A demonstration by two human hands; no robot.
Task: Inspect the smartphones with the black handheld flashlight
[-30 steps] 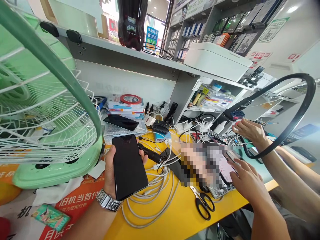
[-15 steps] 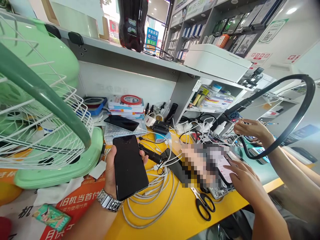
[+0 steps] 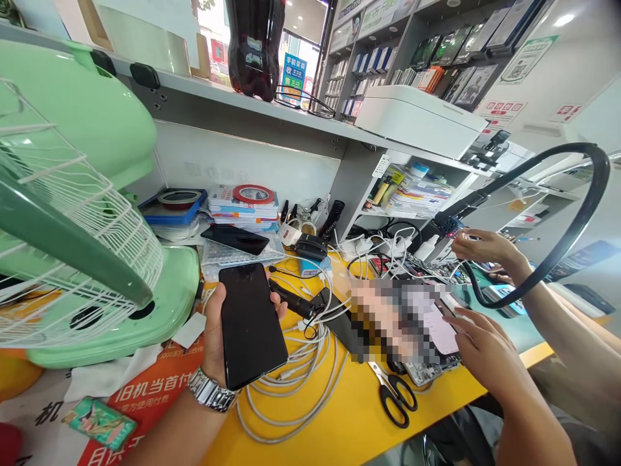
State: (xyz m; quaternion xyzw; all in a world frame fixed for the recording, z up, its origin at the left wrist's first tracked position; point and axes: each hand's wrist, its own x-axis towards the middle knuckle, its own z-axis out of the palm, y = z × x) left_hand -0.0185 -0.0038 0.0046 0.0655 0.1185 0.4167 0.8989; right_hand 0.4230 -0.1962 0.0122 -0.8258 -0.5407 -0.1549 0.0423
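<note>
My left hand (image 3: 212, 336), with a metal watch on the wrist, is wrapped round a black smartphone (image 3: 253, 327). The phone is upright with its dark screen towards me. To the right, my right hand (image 3: 488, 343) has its fingers stretched out at the edge of a lit phone (image 3: 442, 333) on the bench. That phone's screen is pale, and a blurred patch hides part of it and the things beside it. Black-handled scissors (image 3: 398, 398) lie in front of this phone. Coiled white cable (image 3: 310, 404) rests between my hands, next to a black cylindrical tool (image 3: 294, 299).
A green fan (image 3: 174, 304) stands at the left. A co-worker's hand (image 3: 485, 247) is raised at the right, beside a thick black bent hose (image 3: 599, 194). Another dark phone (image 3: 237, 239) lies behind mine on bubble wrap. A dark bottle (image 3: 255, 48) stands on the upper shelf.
The fan's wire head has swung to the left and down. My right hand has shifted slightly right, and the lit phone's page has changed to a plainer pale one. My left hand stays still.
</note>
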